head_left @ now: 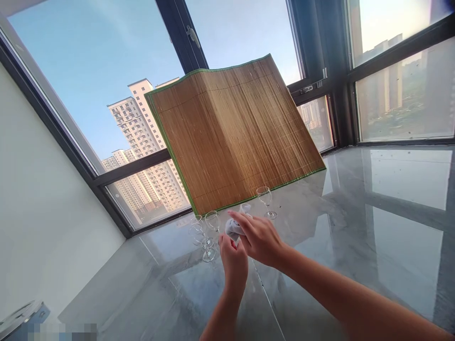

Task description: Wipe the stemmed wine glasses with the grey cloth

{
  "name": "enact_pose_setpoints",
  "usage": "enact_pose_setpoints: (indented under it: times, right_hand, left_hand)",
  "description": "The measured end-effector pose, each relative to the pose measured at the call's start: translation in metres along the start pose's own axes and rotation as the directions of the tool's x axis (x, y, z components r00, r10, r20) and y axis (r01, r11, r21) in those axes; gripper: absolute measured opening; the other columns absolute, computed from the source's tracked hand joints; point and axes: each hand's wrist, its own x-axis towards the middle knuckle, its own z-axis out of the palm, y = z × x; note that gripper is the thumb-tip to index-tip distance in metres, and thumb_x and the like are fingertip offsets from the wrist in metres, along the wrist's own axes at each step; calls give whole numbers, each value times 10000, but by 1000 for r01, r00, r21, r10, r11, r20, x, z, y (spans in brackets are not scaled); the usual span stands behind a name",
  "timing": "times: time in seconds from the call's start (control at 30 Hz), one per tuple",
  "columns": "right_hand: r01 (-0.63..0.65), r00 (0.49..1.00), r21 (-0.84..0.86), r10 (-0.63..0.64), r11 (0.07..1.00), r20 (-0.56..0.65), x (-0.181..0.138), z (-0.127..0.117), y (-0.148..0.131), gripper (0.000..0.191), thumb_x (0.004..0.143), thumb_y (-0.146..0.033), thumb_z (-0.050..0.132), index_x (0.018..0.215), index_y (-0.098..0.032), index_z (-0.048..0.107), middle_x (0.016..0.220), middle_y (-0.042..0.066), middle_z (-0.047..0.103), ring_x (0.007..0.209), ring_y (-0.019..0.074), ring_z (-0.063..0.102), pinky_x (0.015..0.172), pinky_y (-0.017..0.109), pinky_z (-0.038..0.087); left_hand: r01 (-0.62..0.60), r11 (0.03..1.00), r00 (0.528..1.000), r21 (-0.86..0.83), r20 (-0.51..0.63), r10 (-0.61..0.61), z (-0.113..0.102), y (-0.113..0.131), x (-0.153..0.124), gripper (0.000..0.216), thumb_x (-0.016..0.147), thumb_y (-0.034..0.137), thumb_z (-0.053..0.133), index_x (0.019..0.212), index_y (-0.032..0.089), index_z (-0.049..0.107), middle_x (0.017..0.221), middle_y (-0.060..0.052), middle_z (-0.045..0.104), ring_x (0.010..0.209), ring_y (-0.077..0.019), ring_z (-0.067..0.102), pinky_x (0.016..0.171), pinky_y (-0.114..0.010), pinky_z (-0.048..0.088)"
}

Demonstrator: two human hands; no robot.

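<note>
My left hand (pixel 232 266) is closed around a small object wrapped in a white cloth (pixel 233 228), which looks like a wine glass, though most of it is hidden. My right hand (pixel 259 239) lies over the top of it with fingers pressed on the cloth. Both hands hover low over the glossy grey marble surface (pixel 373 237). Just left of them stand three empty wine glasses (pixel 206 232) close together. One more wine glass (pixel 266 200) stands upright behind my right hand.
A brown bamboo mat (pixel 231 137) with a green edge leans against the window behind the glasses. Dark window frames (pixel 337 94) run along the back and right. A white wall is at left, with a metal object (pixel 21 319) at the bottom left corner.
</note>
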Motion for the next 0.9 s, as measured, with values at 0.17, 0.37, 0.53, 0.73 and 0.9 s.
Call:
enact_pose_setpoints:
  times: [0.17,0.37,0.53,0.73,0.9]
  right_hand:
    - [-263,962,40,266,964,-66,4,-2,21,601,826,-79,439,1397,-225,322,1079,68,682,836,193,636,672,283,438]
    - [-322,946,119,324,939,6,7,-6,28,557,801,-96,469,1335,-216,359,991,47,685,718,171,614,649,269,402]
    - [-245,964,84,234,966,124,6,-8,28,558,765,-95,493,1302,-222,410,911,22,687,682,169,597,615,254,340]
    - [-204,950,186,149,961,274,8,-16,24,512,747,-79,501,1234,-233,472,800,-13,655,627,144,539,581,236,295]
    - [-317,905,343,173,884,389,9,-12,29,444,755,-93,522,1183,-213,502,678,-46,576,577,120,477,541,219,287]
  left_hand:
    - [-129,978,990,162,71,118,-2,-5,-1,302,651,-27,511,815,213,594,815,8,489,689,-136,434,672,-250,355]
    - [-64,993,995,94,82,57,-5,-6,0,318,622,-12,475,810,224,579,806,17,462,682,-136,406,662,-248,348]
    - [31,999,997,12,73,-31,-5,-16,1,268,644,53,521,844,225,569,832,4,474,725,-153,453,676,-264,389]
    - [132,991,989,-25,73,-130,-6,-23,1,196,682,106,589,828,226,536,844,-10,469,804,-185,497,731,-292,425]
    - [100,991,994,91,31,-103,-7,-20,1,259,677,27,516,842,225,541,894,-28,465,895,-213,482,807,-317,395]
